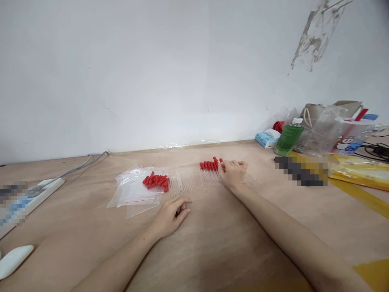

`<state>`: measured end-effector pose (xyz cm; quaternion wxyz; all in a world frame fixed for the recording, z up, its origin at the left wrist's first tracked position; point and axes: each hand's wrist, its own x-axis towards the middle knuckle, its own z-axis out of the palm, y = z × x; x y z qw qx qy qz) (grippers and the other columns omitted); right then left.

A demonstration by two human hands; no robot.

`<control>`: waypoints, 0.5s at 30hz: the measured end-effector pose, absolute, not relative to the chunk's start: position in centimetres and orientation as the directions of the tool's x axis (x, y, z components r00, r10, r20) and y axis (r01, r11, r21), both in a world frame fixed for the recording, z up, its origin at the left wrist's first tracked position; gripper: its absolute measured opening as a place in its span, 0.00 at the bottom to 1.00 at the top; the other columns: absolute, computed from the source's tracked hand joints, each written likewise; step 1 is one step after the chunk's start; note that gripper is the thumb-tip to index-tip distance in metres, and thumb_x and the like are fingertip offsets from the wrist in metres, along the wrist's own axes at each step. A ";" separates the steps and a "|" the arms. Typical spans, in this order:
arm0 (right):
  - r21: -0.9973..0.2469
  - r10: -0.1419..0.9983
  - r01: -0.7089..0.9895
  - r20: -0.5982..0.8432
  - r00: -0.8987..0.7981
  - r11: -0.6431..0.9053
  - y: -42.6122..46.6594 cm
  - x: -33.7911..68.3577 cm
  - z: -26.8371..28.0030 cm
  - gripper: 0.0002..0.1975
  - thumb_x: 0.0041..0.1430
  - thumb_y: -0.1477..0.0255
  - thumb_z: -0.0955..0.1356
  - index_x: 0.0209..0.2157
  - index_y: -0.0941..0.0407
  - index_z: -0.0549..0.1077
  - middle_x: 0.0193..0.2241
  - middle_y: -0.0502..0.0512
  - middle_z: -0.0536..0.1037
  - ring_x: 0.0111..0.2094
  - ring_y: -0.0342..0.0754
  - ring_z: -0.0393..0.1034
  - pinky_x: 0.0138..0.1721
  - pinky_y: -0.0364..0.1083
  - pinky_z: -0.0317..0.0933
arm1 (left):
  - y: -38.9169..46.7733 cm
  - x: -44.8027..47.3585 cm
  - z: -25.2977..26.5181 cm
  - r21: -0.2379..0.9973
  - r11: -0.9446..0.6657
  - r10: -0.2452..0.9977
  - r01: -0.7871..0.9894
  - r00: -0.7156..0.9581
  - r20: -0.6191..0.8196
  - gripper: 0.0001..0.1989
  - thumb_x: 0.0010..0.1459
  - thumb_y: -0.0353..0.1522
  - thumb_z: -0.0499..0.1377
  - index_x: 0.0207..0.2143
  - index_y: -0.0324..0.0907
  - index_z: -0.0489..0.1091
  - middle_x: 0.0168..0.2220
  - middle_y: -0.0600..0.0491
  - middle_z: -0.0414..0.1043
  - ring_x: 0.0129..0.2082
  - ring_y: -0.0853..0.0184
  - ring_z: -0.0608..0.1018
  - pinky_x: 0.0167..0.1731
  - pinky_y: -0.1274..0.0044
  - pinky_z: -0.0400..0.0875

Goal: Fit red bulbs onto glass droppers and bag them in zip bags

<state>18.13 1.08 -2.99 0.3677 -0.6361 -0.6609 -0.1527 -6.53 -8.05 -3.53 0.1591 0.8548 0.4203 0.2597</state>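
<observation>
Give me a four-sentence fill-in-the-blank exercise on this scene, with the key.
1. The loose bulbs on the clear plastic bags are coloured ____.
2. The green bottle has a cap coloured ____.
3. From the person's view, the bare clear tubes lie to the ____ of the red-topped droppers.
4. The hand at those droppers is the person's ____ one.

Missing words: red; white; left; right.

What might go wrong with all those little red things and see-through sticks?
The right hand is right by the row of red-topped sticks, so a bump might mess it up. The loose red caps lie on plastic bags; a tug there could scatter them. The left hand might nudge the nearby clear sticks.
</observation>
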 end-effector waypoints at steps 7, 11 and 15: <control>-0.042 0.757 0.977 0.639 -0.135 0.211 0.1 16.8 -4.4 0.14 0.57 0.71 0.57 0.29 0.57 0.73 0.28 0.58 0.75 0.36 0.51 0.60 0.41 0.53 0.39 | -8.0 -6.4 -3.5 0.483 -0.604 0.796 0.634 0.519 0.313 0.09 0.57 0.31 0.52 0.40 0.41 0.66 0.27 0.56 0.64 0.24 0.72 0.66 0.26 0.80 0.61; -0.018 0.777 0.975 0.607 -0.166 0.222 -0.1 16.6 -4.5 0.15 0.57 0.70 0.58 0.27 0.58 0.73 0.29 0.58 0.74 0.35 0.51 0.59 0.41 0.54 0.39 | -7.9 -6.4 -3.4 0.480 -0.608 0.792 0.632 0.521 0.318 0.08 0.57 0.30 0.52 0.39 0.40 0.67 0.27 0.55 0.64 0.25 0.72 0.66 0.26 0.80 0.61; -0.038 0.784 0.972 0.599 -0.164 0.232 -0.1 16.9 -4.6 0.14 0.56 0.69 0.59 0.29 0.58 0.73 0.30 0.58 0.74 0.37 0.51 0.59 0.42 0.53 0.39 | -7.9 -6.5 -3.5 0.481 -0.612 0.789 0.628 0.527 0.316 0.08 0.57 0.30 0.51 0.39 0.40 0.67 0.28 0.55 0.65 0.25 0.72 0.66 0.27 0.80 0.62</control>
